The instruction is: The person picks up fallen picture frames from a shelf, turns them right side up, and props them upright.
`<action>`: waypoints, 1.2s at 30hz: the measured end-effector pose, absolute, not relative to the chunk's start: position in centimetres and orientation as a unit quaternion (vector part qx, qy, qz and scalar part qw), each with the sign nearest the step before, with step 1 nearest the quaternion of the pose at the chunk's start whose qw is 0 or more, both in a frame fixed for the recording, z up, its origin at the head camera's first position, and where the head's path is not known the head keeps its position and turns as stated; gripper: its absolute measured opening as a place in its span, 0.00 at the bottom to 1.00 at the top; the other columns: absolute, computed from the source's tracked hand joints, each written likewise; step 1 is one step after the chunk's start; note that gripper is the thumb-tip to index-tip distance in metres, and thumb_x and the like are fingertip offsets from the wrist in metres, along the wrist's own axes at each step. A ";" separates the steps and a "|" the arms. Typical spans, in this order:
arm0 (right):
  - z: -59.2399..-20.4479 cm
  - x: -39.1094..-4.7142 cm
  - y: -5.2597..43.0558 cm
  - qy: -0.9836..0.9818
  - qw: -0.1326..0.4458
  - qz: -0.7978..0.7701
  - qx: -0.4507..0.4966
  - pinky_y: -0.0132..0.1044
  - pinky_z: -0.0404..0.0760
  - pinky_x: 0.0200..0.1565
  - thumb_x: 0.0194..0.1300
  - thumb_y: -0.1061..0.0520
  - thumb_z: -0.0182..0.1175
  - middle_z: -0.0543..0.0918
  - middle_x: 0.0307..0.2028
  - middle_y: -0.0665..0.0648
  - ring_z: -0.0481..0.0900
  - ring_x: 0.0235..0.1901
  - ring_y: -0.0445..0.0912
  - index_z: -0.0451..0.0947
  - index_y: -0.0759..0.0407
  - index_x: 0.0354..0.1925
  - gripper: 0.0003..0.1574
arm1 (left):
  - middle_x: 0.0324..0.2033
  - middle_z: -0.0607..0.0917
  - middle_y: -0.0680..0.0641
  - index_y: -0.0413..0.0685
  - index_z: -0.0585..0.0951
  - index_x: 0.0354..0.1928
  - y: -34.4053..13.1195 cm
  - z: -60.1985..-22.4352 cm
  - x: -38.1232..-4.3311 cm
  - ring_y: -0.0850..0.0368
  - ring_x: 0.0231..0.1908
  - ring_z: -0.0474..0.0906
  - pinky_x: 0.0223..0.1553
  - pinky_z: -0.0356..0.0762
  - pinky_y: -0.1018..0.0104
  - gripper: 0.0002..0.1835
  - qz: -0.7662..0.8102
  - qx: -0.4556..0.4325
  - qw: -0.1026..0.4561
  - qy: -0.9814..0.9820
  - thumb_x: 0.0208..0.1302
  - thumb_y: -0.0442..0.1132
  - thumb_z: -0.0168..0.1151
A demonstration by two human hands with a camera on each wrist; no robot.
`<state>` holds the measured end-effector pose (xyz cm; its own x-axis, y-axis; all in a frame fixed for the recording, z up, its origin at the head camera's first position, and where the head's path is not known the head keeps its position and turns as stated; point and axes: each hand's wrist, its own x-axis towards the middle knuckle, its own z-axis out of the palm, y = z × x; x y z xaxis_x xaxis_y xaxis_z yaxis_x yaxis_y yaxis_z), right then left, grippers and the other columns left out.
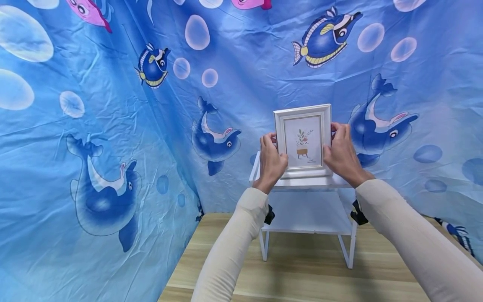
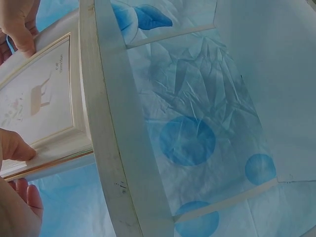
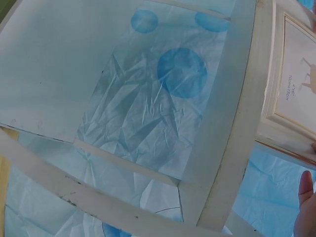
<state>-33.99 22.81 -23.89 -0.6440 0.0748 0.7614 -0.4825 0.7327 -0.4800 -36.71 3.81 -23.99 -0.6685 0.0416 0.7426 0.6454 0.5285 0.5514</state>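
Fabric point(image 1: 245, 100) with a dolphin-and-fish pattern hung behind and to the left of a white two-tier shelf point(image 1: 307, 209) standing on wood-grain flooring point(image 1: 309, 272). Upright at its top board point(image 1: 309, 183) was a white picture frame point(image 1: 303, 134) with a potted-plant print point(image 1: 302, 147). The left hand point(image 1: 272, 159) gripped its left edge, the right hand point(image 1: 342, 153) its right, thumbs point(image 1: 327, 154) on the front.

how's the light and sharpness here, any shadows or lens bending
Head view: bright and mostly crisp, the frame clear, soft shadows on the floor; left wrist view: dimmer and hazy, the frame looking washed out; right wrist view: also muted, with the bars of the stand bowed, most likely by the lens.
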 end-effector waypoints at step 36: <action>-23.9 -35.5 24.1 -0.836 0.397 0.354 0.132 0.58 0.71 0.55 0.62 0.76 0.54 0.60 0.56 0.73 0.68 0.52 0.65 0.52 0.74 0.63 0.35 | 0.49 0.71 0.42 0.42 0.63 0.59 4.6 -24.3 -38.5 0.53 0.44 0.75 0.44 0.78 0.69 0.32 -0.424 -0.231 0.364 -0.797 0.52 0.17 0.57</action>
